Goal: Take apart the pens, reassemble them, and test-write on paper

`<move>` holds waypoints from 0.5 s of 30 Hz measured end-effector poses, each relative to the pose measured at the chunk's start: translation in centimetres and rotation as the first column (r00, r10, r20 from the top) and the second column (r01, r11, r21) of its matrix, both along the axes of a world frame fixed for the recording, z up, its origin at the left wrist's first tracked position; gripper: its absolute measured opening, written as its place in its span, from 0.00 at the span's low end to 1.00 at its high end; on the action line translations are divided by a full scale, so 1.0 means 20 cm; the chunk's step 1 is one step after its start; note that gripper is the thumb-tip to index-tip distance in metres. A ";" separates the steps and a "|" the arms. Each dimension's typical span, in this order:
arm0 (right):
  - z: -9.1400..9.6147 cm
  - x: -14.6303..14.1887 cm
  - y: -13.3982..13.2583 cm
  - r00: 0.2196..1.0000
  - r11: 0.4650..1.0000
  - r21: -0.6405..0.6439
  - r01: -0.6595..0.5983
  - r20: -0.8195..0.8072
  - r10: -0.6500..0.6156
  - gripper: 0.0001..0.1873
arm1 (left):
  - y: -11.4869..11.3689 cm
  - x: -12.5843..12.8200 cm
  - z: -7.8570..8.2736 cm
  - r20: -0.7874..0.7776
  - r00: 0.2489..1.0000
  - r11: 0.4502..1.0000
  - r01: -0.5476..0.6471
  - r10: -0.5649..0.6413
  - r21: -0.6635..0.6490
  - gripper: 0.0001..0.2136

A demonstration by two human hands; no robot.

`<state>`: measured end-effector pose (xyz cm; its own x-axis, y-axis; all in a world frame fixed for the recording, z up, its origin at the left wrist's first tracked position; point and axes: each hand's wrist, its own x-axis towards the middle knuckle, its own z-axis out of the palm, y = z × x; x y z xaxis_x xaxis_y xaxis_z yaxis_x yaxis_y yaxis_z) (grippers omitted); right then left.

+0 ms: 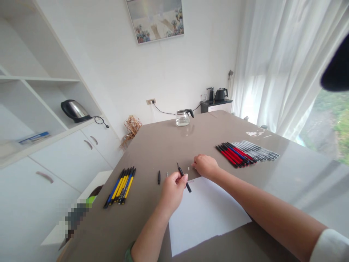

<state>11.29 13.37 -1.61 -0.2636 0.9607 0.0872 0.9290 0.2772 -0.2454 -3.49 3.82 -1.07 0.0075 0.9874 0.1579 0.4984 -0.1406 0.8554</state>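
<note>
My left hand (173,189) is closed on a thin black pen part (183,175), held tilted above the top edge of a white sheet of paper (204,214). My right hand (205,165) rests curled on the brown table (152,145) just beyond the paper, fingertips next to a tiny white piece (188,168); what it pinches, if anything, I cannot make out. A short black pen piece (159,177) lies left of my left hand. A tiny pale bit (167,174) lies beside it.
Several blue-and-yellow pens (121,185) lie in a row at the left. Red, black, blue and clear pens (242,153) are lined up at the right. A glass jug (183,117) stands at the far edge. White cabinets with a kettle (73,110) stand left.
</note>
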 end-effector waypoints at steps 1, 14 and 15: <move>0.00 -0.01 0.00 1.000 1.000 -0.003 -0.005 0.010 0.005 0.13 | 0.00 0.00 0.00 -0.006 1.000 1.000 0.004 -0.004 0.009 0.16; 0.16 0.02 -0.15 0.968 0.989 0.090 -0.119 -0.213 0.136 0.13 | -0.04 0.02 0.03 0.015 0.998 0.992 0.066 -0.068 0.111 0.11; 0.18 0.04 -0.18 0.906 0.979 0.144 -0.146 -0.377 0.190 0.13 | -0.04 0.02 0.03 -0.001 0.997 0.990 0.072 -0.072 0.125 0.11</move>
